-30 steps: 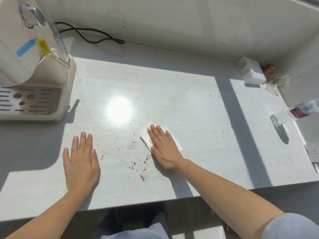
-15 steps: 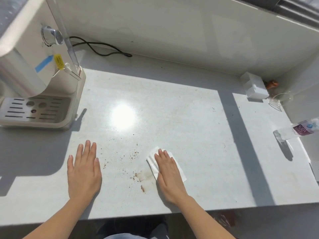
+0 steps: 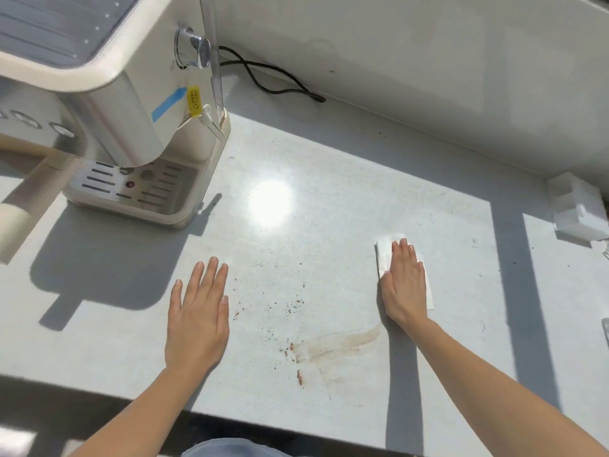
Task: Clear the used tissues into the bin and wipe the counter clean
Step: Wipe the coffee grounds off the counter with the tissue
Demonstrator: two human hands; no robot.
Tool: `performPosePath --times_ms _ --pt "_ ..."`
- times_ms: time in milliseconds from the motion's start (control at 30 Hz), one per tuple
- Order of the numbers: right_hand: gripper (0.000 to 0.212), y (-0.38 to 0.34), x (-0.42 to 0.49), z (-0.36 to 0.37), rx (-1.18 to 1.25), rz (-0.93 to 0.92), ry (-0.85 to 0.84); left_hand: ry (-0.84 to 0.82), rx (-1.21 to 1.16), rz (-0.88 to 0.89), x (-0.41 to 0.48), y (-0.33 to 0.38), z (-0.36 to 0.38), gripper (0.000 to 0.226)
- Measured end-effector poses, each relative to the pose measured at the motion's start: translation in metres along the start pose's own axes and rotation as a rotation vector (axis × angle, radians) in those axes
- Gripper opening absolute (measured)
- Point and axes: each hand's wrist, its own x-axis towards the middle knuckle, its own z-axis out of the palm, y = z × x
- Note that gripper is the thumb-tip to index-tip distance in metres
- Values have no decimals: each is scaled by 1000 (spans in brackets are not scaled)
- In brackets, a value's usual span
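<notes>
1. Pressing straight-fingered, the right hand (image 3: 403,285) pins a folded white paper tissue (image 3: 384,256) to the glossy pale counter (image 3: 329,166)
2. Left hand (image 3: 197,311) lies flat, fingers straight (nothing held), near gritty brown crumbs (image 3: 293,306)

Left hand (image 3: 197,321), right hand (image 3: 405,285): bare, nails short, plain. Left forearm (image 3: 141,400), right forearm (image 3: 478,374): bare, unsleeved. Pale blue-grey garment (image 3: 230,447) showing below worktop (image 3: 329,166) front edge, near middle.

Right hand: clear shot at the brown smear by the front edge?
Probably yes. The smear lies just left of the right hand, with only bare counter between; the left hand rests flat further left.
</notes>
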Motion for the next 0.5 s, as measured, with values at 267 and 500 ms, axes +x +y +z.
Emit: performPosePath --times_ms 267,500 --pt "62 -43 10 5 -25 -284 -97 5 5 -2 0 -1 2 55" --pt "63 -124 -58 39 -25 -702 -227 20 -11 -1 0 0 2 56"
